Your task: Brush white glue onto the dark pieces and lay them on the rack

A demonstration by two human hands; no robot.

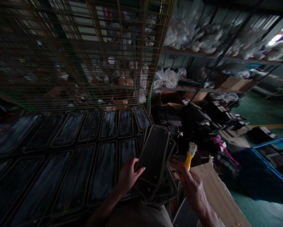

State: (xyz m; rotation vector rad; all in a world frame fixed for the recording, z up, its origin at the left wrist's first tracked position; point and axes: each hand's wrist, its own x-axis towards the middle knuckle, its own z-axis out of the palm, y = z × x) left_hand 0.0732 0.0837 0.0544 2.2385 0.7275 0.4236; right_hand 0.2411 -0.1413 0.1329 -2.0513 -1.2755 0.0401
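My left hand [128, 176] pinches the left edge of a dark rectangular panel [155, 151] with rounded corners and a pale rim. This panel lies tilted on top of an untidy stack of similar panels [172, 186]. In my right hand [193, 186] is a paintbrush [189, 160] with a yellow handle, its pale bristles pointing up and away from the stack. To the left, rows of like panels lie flat, and many, such as this panel [104, 168], carry streaky whitish smears.
A wire mesh frame [153, 63] rises behind the rows. Shelves with plastic bags [172, 77] and a cardboard box [235, 82] stand beyond. A wooden board [218, 192] lies at my right, near a blue-framed bin [264, 173] and piles of black items [195, 121].
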